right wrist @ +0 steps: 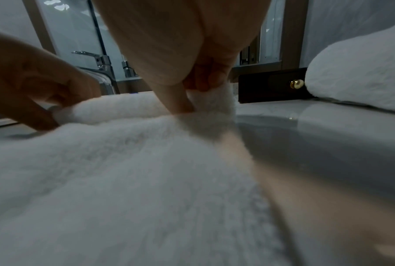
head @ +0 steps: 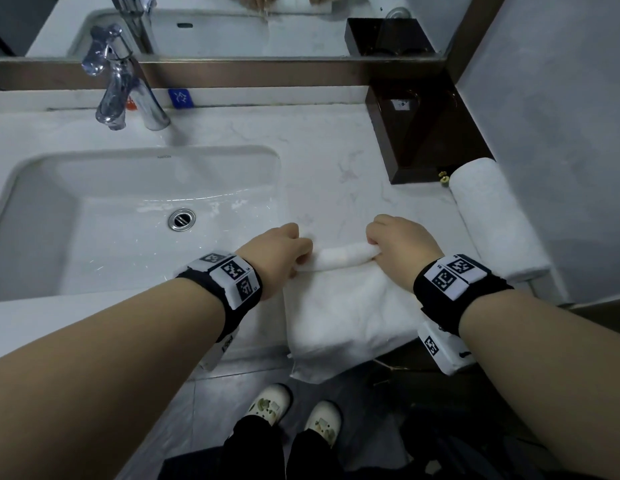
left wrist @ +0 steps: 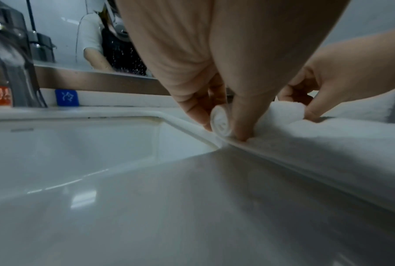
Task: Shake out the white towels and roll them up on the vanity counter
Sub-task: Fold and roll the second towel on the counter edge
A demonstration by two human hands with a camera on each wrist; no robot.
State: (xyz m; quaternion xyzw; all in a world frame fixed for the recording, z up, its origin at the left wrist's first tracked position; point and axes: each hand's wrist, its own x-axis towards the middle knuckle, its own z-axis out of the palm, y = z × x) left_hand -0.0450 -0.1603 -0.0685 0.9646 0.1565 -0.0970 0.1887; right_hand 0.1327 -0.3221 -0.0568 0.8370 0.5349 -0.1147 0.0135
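A white towel point(head: 346, 313) lies flat on the vanity counter point(head: 336, 174), right of the sink, its near end hanging over the front edge. Its far end is turned into a thin roll point(head: 343, 258). My left hand point(head: 284, 254) pinches the roll's left end point(left wrist: 220, 122) between thumb and fingers. My right hand point(head: 398, 247) grips the roll's right end point(right wrist: 212, 102) the same way. In the right wrist view the flat towel point(right wrist: 135, 180) fills the foreground. A finished rolled towel point(head: 495, 220) lies along the right wall.
The sink basin point(head: 59, 216) with its chrome tap point(head: 124, 81) takes the left half of the counter. A dark wooden box point(head: 422, 133) with a brass knob point(right wrist: 296, 83) stands at the back right corner. A mirror point(head: 215, 26) runs behind.
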